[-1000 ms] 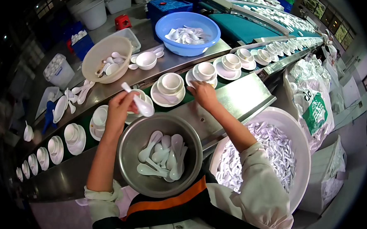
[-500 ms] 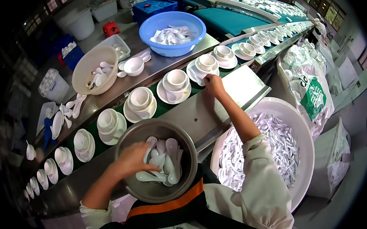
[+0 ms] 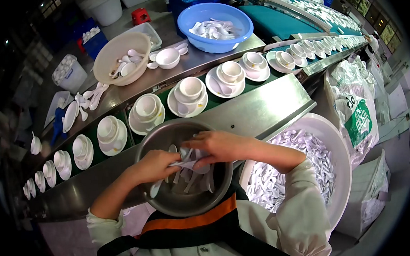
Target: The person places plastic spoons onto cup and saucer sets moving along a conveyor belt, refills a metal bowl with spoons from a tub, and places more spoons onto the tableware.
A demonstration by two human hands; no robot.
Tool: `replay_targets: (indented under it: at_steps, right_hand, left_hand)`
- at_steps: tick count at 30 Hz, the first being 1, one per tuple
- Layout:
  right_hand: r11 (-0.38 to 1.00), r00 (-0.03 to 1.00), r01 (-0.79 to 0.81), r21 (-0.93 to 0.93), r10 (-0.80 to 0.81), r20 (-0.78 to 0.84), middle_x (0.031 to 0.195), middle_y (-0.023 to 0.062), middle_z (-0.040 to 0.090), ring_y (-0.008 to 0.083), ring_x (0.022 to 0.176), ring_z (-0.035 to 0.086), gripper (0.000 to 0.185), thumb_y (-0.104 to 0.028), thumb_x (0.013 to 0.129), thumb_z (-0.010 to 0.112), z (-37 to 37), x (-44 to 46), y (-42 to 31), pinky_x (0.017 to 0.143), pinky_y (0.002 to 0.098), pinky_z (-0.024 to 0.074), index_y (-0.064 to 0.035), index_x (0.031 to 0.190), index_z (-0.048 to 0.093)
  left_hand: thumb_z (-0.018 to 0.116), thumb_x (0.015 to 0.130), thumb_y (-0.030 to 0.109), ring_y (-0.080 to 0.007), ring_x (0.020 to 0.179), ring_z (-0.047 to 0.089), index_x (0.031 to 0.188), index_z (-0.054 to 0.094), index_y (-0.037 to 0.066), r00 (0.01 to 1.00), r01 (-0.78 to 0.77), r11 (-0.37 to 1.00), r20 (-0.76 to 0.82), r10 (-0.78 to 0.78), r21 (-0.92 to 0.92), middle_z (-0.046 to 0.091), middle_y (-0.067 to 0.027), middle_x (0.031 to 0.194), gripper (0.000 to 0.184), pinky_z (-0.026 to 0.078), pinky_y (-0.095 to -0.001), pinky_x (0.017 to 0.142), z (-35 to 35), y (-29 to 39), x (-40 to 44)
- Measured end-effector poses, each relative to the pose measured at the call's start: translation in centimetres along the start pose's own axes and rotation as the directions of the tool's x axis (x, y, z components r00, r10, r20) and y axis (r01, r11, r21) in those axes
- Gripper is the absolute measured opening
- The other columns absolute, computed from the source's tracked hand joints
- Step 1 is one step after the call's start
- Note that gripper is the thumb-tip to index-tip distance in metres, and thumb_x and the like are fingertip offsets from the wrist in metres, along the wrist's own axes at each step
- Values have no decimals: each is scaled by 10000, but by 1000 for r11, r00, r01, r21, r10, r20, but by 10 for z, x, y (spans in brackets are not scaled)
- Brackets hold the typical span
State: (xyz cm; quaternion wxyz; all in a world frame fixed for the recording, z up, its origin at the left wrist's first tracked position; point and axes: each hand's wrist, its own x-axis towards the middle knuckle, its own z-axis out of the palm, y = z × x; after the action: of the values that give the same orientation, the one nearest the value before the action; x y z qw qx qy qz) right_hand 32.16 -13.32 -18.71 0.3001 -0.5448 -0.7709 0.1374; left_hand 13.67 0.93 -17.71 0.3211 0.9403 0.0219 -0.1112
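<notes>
A steel bowl (image 3: 223, 190) sits against my body, with white soup spoons (image 3: 194, 179) inside. Over its left side, my left hand (image 3: 154, 166) is closed on white spoons, one with its end sticking out below. My right hand (image 3: 220, 146) reaches across from the right, its thumb and fingers closed round the end of a spoon (image 3: 184, 164) that spans both hands. Fingers partly hide the spoons. Just beyond the bowl, a conveyor (image 3: 133, 134) carries plates with small bowls; one plate (image 3: 238, 89) has a spoon lying on it.
At my right stands a large tub (image 3: 343, 195) full of spoons, with a white sack (image 3: 354, 103) behind it. A blue basin (image 3: 214, 46) and a beige basin (image 3: 109, 60) hold spoons on the steel ledge across the conveyor. A person (image 3: 372, 41) is far off.
My right hand has come back from the plate on the conveyor to the steel bowl. My left hand has closed on spoons. The plates have shifted leftward, and the view has turned slightly.
</notes>
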Motion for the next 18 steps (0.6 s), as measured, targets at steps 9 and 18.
replay_targets:
  at_steps: [9, 18]
  right_hand:
    - [994, 998, -19, 105, 13, 54, 892, 90, 606, 286, 774, 590, 162, -163, 774, 610, -5, -7, -2, 693, 363, 465, -84, 915, 608]
    - [918, 892, -321, 231, 375, -251, 724, 118, 626, 261, 608, 611, 104, -109, 779, 602, -38, -11, 15, 557, 338, 472, -71, 874, 618]
  left_hand:
    - [622, 805, 187, -84, 642, 510, 898, 580, 16, 997, 65, 904, 67, -40, -423, 558, -32, 704, 199, 416, -258, 591, -25, 18, 0]
    - [639, 813, 188, -28, 672, 459, 874, 579, 27, 979, 203, 736, 148, -140, -646, 520, 41, 715, 183, 386, -207, 594, -16, -13, -7]
